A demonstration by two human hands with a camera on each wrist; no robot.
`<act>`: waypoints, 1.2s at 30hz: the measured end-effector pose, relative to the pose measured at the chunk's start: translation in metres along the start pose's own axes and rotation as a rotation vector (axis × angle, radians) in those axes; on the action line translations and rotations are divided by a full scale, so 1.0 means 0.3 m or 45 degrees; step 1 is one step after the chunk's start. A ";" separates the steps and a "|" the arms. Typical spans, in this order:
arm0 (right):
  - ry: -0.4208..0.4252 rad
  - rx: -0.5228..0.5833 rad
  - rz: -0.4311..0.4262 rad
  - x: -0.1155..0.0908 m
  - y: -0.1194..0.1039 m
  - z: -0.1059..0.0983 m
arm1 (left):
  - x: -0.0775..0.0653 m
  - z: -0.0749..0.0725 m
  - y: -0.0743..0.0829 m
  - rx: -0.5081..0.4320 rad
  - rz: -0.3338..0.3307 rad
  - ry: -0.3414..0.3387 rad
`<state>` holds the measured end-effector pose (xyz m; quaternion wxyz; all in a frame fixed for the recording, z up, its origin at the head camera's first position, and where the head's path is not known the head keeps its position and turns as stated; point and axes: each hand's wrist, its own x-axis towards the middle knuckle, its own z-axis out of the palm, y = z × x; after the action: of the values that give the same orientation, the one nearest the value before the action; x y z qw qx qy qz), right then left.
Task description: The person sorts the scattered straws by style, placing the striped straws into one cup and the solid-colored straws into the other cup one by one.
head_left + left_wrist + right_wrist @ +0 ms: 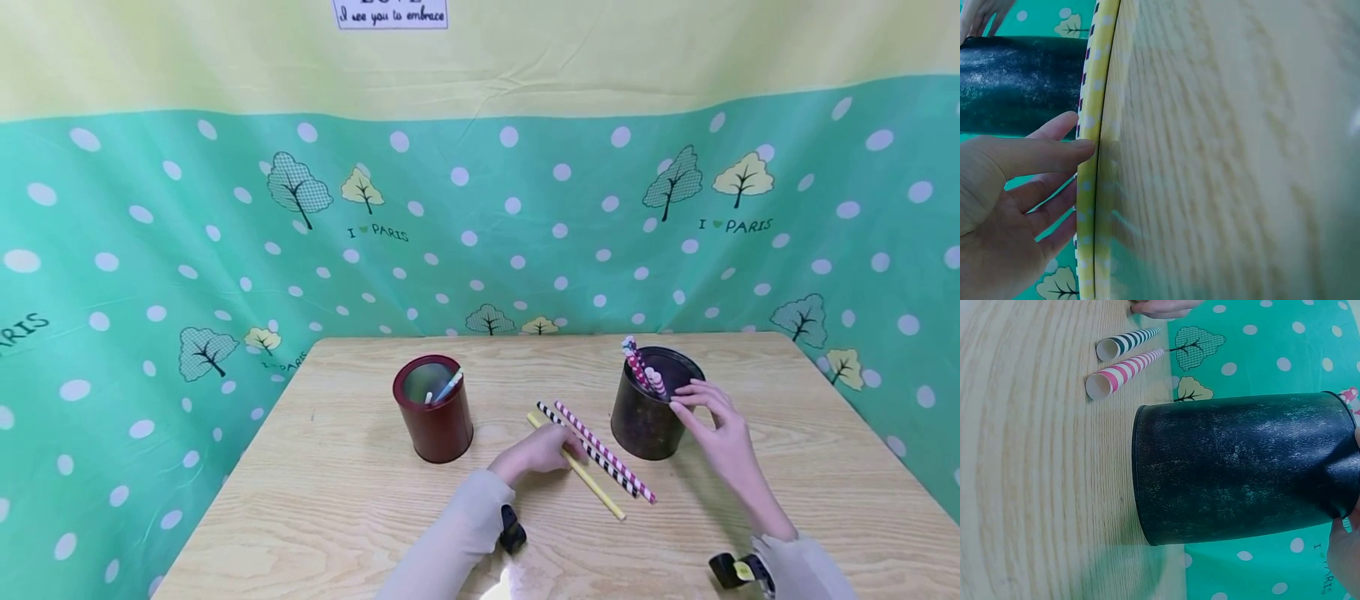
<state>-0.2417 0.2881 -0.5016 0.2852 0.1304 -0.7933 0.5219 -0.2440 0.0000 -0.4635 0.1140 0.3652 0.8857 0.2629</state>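
Observation:
On the table my left hand [551, 450] reaches over three paper straws. Its thumb touches the yellow dotted straw [1088, 206], with the other fingers loosely spread on the far side. A black-and-white striped straw [622, 477] and a pink-and-white striped straw [618, 465] lie beside the yellow one. To the right, my right hand [723, 425] holds the rim of a dark can [1241, 465], its thumb on the outer wall and fingertips over the edge. Several pink patterned straws [637, 367] stand in that can, leaning left.
A dark red can [442, 429] stands at the left with a blue-tipped straw [448, 386] leaning in it. The wooden table [322, 500] ends at a green dotted curtain [450, 217] behind. Each wrist wears a dark strap.

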 end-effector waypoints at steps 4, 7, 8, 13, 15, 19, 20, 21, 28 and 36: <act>0.025 -0.040 0.010 -0.001 0.029 0.003 | -0.003 0.003 -0.005 0.002 0.000 -0.007; 0.033 -0.025 0.010 -0.001 0.032 0.003 | -0.006 0.002 -0.005 -0.002 -0.003 -0.021; 0.032 -0.025 0.011 -0.001 0.031 0.003 | -0.007 0.001 -0.005 -0.015 -0.006 -0.029; 0.030 -0.036 0.025 -0.002 0.019 0.001 | -0.008 0.002 -0.011 -0.038 -0.017 -0.046; 0.024 -0.047 0.029 -0.002 0.017 0.001 | -0.006 0.002 -0.014 -0.043 -0.023 -0.052; 0.007 -0.071 0.028 -0.002 0.010 -0.001 | -0.001 0.000 -0.017 -0.011 -0.038 -0.070; 0.007 -0.073 0.028 -0.002 0.007 -0.001 | 0.000 -0.001 -0.017 0.006 -0.036 -0.075; 0.004 -0.076 0.030 -0.002 0.004 -0.002 | 0.001 -0.001 -0.017 0.021 -0.034 -0.076; -0.008 -0.032 0.039 0.000 -0.164 -0.001 | -0.001 0.000 -0.008 0.052 -0.041 -0.073; -0.025 -0.022 0.039 -0.001 -0.062 -0.003 | -0.013 -0.015 -0.005 -0.047 -0.040 0.011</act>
<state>-0.2317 0.2810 -0.4875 0.2705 0.1207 -0.8023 0.5182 -0.2437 -0.0054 -0.4605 0.1208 0.3481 0.8868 0.2789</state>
